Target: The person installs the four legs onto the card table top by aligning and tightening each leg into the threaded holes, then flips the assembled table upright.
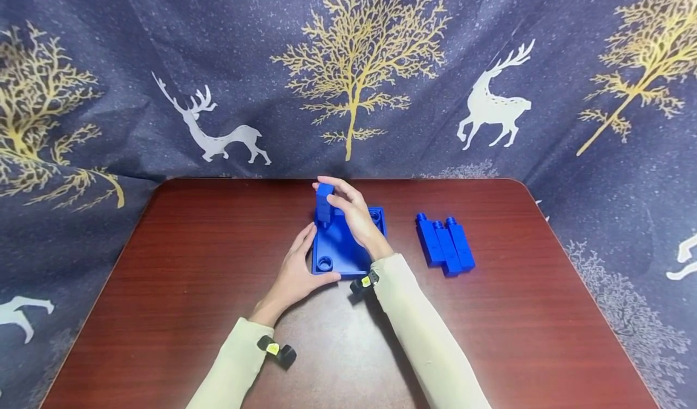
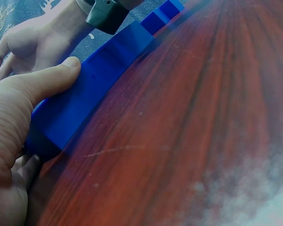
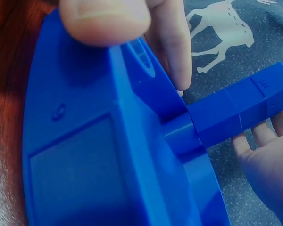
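Observation:
A blue square panel (image 1: 342, 247) with a raised rim and round corner sockets lies on the table. My left hand (image 1: 296, 274) grips its near left corner, thumb along the front side and fingers along the left side. Over the far left corner my right hand (image 1: 357, 216) holds a blue square leg (image 1: 324, 201) upright. In the right wrist view the narrow end of the leg (image 3: 243, 106) meets the corner socket; how deep it sits I cannot tell. The left thumb (image 2: 61, 77) presses the panel's outer side in the left wrist view.
Three loose blue legs (image 1: 448, 248) with threaded-looking ends lie side by side to the right of the panel. The reddish-brown wooden table (image 1: 207, 264) has rounded far corners. Behind it hangs a dark blue cloth (image 1: 294, 137) printed with deer and trees.

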